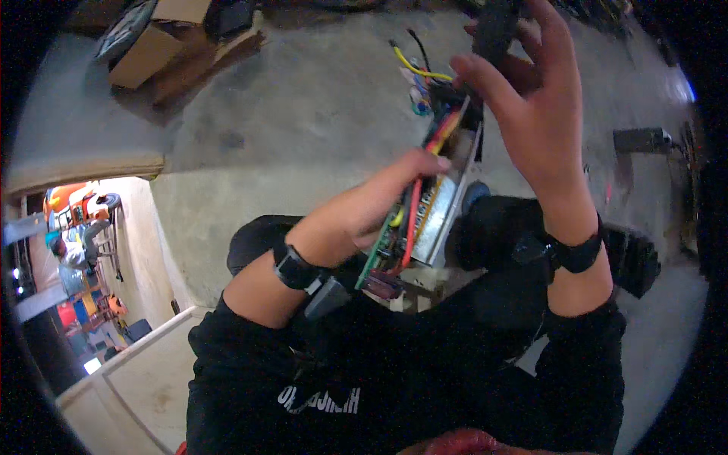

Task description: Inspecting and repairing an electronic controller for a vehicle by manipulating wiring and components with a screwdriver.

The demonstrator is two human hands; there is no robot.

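Observation:
An electronic assembly sits in front of me, with an aluminium rail, a green circuit board and thick red and yellow wires. My left hand is closed around its middle, thumb near the rail; some fingers are hidden underneath. My right hand grips a long black piece at the top end of the assembly; whether the two are joined I cannot tell. Loose yellow, black and other coloured leads with connectors stick out to the left of that end.
Cardboard pieces lie on the concrete floor at the upper left. Through a doorway at left, a person sits near an orange machine. A dark metal object lies at right, with black items beside my knee.

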